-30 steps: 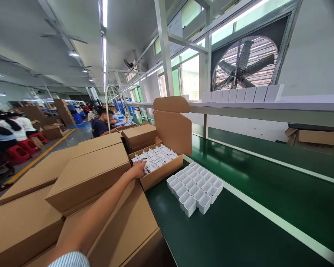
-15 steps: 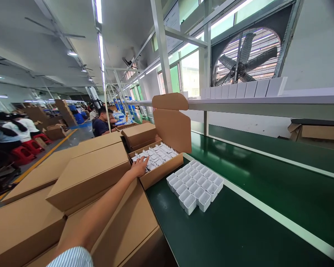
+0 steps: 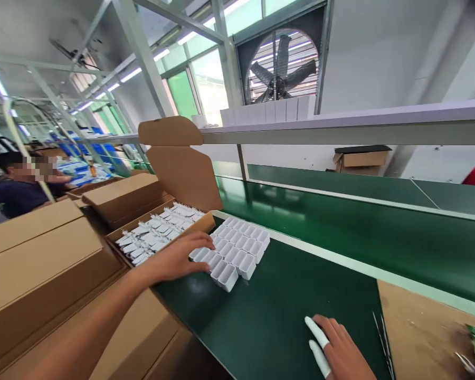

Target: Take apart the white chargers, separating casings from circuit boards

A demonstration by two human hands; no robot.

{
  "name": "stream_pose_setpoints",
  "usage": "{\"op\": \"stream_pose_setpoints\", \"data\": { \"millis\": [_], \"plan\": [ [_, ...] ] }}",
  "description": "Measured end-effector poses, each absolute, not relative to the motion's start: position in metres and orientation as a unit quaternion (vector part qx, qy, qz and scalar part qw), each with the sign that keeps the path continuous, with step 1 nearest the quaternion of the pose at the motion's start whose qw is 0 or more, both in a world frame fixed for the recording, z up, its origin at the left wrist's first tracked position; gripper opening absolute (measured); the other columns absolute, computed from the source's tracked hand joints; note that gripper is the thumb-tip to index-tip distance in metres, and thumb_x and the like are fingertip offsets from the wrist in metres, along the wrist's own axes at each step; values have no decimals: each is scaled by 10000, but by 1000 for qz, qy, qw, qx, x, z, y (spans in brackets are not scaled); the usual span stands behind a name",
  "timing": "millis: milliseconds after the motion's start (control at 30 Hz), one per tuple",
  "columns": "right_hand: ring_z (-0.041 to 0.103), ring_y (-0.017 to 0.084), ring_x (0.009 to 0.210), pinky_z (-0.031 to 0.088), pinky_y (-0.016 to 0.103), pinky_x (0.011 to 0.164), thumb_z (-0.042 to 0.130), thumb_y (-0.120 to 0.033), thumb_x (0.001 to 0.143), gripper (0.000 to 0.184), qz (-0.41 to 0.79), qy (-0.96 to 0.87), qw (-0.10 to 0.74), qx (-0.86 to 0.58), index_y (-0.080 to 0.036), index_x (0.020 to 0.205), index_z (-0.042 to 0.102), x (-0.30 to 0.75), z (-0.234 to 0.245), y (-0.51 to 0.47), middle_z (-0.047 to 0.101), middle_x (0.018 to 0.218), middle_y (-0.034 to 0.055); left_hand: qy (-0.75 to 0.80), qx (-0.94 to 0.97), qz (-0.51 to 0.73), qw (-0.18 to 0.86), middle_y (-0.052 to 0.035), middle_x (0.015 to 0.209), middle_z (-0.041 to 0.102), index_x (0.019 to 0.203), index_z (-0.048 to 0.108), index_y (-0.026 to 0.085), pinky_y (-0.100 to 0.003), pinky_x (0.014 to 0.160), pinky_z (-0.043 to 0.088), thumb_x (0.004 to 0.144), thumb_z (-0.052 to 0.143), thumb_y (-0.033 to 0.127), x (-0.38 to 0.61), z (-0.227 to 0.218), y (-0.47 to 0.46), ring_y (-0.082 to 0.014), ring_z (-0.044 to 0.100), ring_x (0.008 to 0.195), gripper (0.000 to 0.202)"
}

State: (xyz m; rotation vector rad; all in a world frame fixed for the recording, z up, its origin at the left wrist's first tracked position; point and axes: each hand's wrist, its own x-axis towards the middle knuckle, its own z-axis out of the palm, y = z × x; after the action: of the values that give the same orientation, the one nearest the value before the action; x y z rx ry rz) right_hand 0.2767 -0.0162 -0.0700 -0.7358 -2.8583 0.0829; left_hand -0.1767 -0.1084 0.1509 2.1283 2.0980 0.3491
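Note:
My left hand (image 3: 178, 257) reaches over the near left edge of a block of small white open-topped boxes (image 3: 237, 240). Its thumb and fingers are apart, with nothing seen between them; whether the fingertips touch the boxes I cannot tell. Behind that hand an open cardboard carton (image 3: 201, 226) is filled with rows of small white parts (image 3: 158, 232). My right hand (image 3: 342, 351) is low on the green tabletop (image 3: 277, 311), with white covers on two outstretched fingers and nothing seen in its grasp. Thin metal tweezers (image 3: 383, 340) lie to its right.
Closed cardboard boxes (image 3: 43, 264) are stacked along the left. A brown board (image 3: 419, 316) lies at the right, with blurred items at its far edge. Beyond the table run a green belt (image 3: 340, 227) and a raised shelf (image 3: 340, 126). A co-worker (image 3: 16, 184) sits at far left.
The view has turned to the right. My left hand has left the carton of white parts and moved over to the white boxes. My right hand has come into view.

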Motion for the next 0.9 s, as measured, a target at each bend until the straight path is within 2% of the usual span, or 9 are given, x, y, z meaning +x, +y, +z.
{"op": "stream_pose_setpoints", "data": {
  "millis": [100,233,300,367,500,600,700,800,900],
  "plan": [
    [597,353,1180,535,529,995,611,-81,734,252,20,-960,98,-262,-179,928,739,269,-53,-25,609,1411,135,649,758,56,28,-80,1221,645,1077,740,280,-408,932,555,879,696,498,-129,116,-102,-312,635,1127,298],
    [584,298,1037,528,449,889,624,-107,831,128,19,-952,125,-279,-170,888,720,257,-29,-38,640,1306,140,616,781,64,-79,-102,1154,628,1188,682,262,-431,891,553,905,657,336,-114,65,-89,-314,604,1092,294],
    [573,278,989,509,420,851,615,-151,889,120,16,-954,120,-273,-166,957,713,255,-16,-42,656,1218,131,588,794,82,-131,-111,1135,629,1043,710,257,-452,886,543,913,609,281,-116,51,-77,-329,594,1101,166],
    [558,253,937,487,394,810,599,-196,939,138,10,-957,107,-268,-154,1030,694,254,-6,-44,653,1133,115,547,815,109,-158,-114,1122,635,864,700,249,-461,888,531,926,545,234,-110,47,-59,-336,589,1120,168],
    [529,239,914,450,369,754,589,-276,973,177,-13,-962,96,-257,-136,1049,666,255,1,-41,635,1097,105,474,858,163,-107,-116,1232,621,846,672,244,-467,918,531,937,520,298,-58,60,-15,-319,615,1120,185],
    [531,225,920,448,358,769,595,-314,976,208,-21,-964,92,-248,-129,1052,654,257,3,-40,636,1137,97,439,878,191,-17,-121,1315,596,812,601,225,-397,899,558,917,496,279,4,69,11,-274,662,1097,159],
    [553,222,940,451,360,776,561,-311,1003,195,-31,-961,86,-260,-139,1024,652,268,13,-35,647,1173,93,408,892,188,45,-133,1314,613,783,559,224,-359,910,569,866,491,232,54,65,34,-272,662,1172,108],
    [581,239,957,467,379,799,558,-306,1015,218,-34,-937,80,-339,-134,1125,635,302,33,-25,662,1180,107,406,892,190,61,-137,1291,642,765,561,227,-392,971,558,834,514,242,72,50,46,-299,640,1232,85],
    [605,265,991,479,402,850,562,-269,1015,241,-33,-884,57,-463,-134,1204,623,358,54,-18,670,1168,130,428,877,206,75,-133,1295,653,770,588,230,-409,961,566,854,529,307,63,34,47,-307,652,1211,129]
  ]
}}
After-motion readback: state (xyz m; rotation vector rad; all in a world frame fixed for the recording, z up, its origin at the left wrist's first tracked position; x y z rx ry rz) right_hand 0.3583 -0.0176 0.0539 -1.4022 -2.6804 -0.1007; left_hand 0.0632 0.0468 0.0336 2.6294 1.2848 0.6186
